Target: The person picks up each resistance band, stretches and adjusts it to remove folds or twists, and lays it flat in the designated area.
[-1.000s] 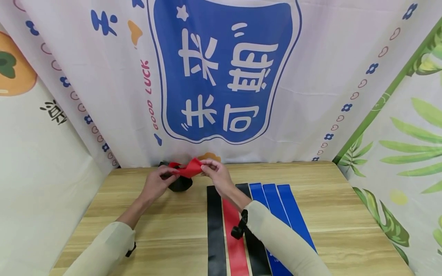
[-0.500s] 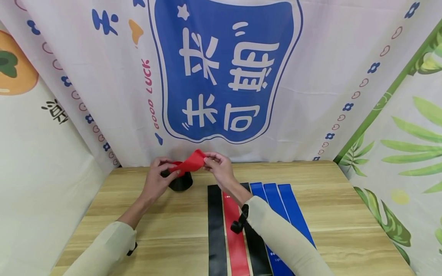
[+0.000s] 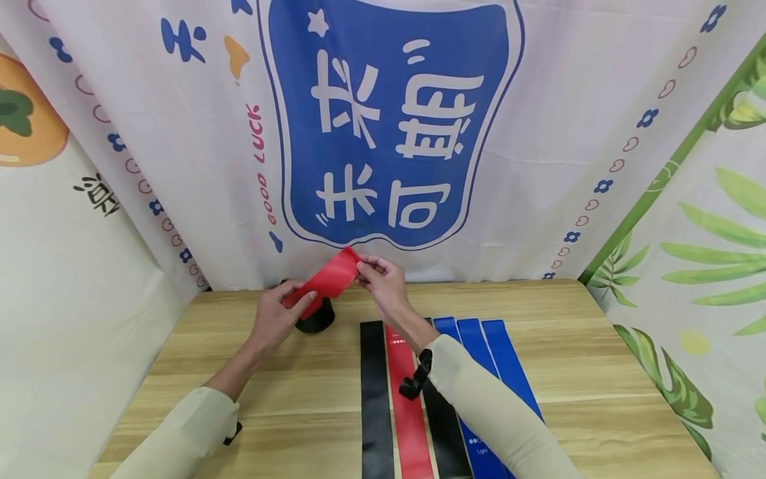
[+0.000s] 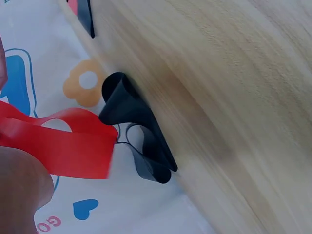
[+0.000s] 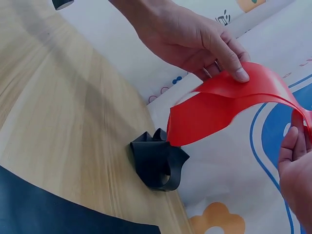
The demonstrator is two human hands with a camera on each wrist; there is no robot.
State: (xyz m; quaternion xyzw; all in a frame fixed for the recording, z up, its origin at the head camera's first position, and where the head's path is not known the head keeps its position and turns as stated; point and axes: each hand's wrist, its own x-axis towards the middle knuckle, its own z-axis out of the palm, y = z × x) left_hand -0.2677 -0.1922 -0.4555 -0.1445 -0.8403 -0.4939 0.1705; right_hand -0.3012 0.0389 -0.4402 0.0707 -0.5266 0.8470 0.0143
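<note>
Stretched between the hands above the back of the table is a red resistance band (image 3: 335,274), a flat rubber loop. My left hand (image 3: 276,314) pinches it near its left end, thumb across its face in the right wrist view. The fingers and thumb of my right hand (image 3: 385,287) pinch its other end, higher up and nearer the printed cloth. Below the red band, a crumpled black resistance band (image 5: 158,163) lies on the table at its back edge. In the left wrist view this black band (image 4: 129,107) shows as loose folded loops.
Side by side on the table (image 3: 287,412) lie flat bands: a black band (image 3: 376,399), a red band (image 3: 413,426), another black band (image 3: 444,429) and several blue bands (image 3: 509,359). My right forearm passes over them. A printed cloth (image 3: 538,199) hangs behind the table.
The red band has been raised and opened out flatter between the hands. My right hand has moved up slightly; the black band stays on the table beneath.
</note>
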